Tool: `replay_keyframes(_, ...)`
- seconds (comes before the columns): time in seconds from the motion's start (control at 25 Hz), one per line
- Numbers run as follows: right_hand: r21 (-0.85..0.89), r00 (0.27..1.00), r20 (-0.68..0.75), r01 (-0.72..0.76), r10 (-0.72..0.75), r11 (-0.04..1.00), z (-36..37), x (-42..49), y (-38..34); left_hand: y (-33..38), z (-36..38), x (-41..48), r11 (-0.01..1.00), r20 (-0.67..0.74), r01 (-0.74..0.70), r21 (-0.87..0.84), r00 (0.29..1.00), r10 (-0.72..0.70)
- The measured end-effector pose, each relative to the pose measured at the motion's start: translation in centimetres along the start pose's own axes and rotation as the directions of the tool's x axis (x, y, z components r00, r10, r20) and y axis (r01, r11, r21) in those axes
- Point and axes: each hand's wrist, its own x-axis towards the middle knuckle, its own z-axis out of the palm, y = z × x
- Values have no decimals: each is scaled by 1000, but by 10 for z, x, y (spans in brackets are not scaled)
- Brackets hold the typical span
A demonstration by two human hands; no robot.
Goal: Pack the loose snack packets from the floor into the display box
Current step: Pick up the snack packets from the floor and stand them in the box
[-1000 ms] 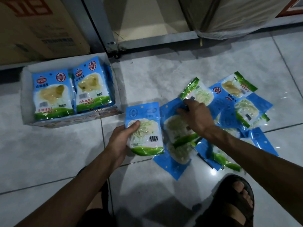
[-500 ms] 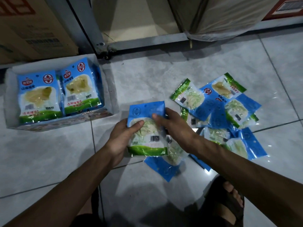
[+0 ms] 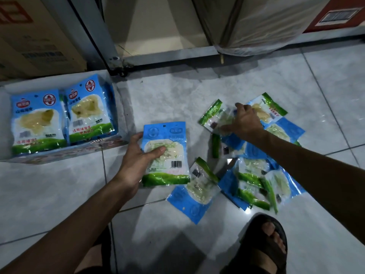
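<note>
Floor [image 3: 246, 82] lies bare between display box [image 3: 118, 107] and loose packets [image 3: 254, 180]; our left hand [image 3: 136, 163] clasps one packet [image 3: 166, 153], our right hand [image 3: 245, 121] presses fingers onto another [image 3: 214, 115], grip uncertain.

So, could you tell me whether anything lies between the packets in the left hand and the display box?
Nothing visible does. The left hand holds the packets just right of the display box, with only bare floor tile between them.
</note>
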Motion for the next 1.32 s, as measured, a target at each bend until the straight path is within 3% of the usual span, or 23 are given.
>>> replay_keyframes(0.12,-32,998,70,4,-2,999,13,7,2,3,0,-4,999,-18,-33,2,999,34)
replay_keyframes(0.24,-84,999,-20,47,-49,995,19,5,-4,7,-1,-9,997,-2,-74,18,997,74)
replay_keyframes(0.44,202,990,-118,106,-84,974,2,0,-15,14,-8,-12,976,49,-94,195,995,86)
replay_keyframes(0.6,398,967,-214,213,-135,892,-20,-20,-48,24,-13,-13,952,42,-111,284,994,103)
replay_keyframes(0.72,632,903,-365,419,-227,652,-41,-43,-93,46,-15,-12,954,47,-134,266,991,126)
replay_keyframes(0.8,669,832,-421,554,-361,496,-48,-61,-121,63,-17,-12,962,20,-148,230,989,148)
replay_keyframes(0.96,492,650,-400,747,-646,446,-37,-84,-142,90,-36,-12,986,26,70,-149,997,-67)
replay_keyframes(1.04,495,632,-324,747,-704,443,-31,-86,-141,95,-48,-12,980,81,149,-133,987,-139)
replay_keyframes(1.16,464,595,-284,772,-752,435,-25,-88,-154,94,-57,-13,997,20,47,-53,999,-46)
replay_keyframes(1.24,428,637,-324,758,-699,492,-22,-90,-168,97,-66,-14,997,-64,-8,-80,998,3)
replay_keyframes(1.32,573,788,-322,604,-525,554,-17,-93,-183,101,-78,-16,992,-133,-73,-99,989,59)
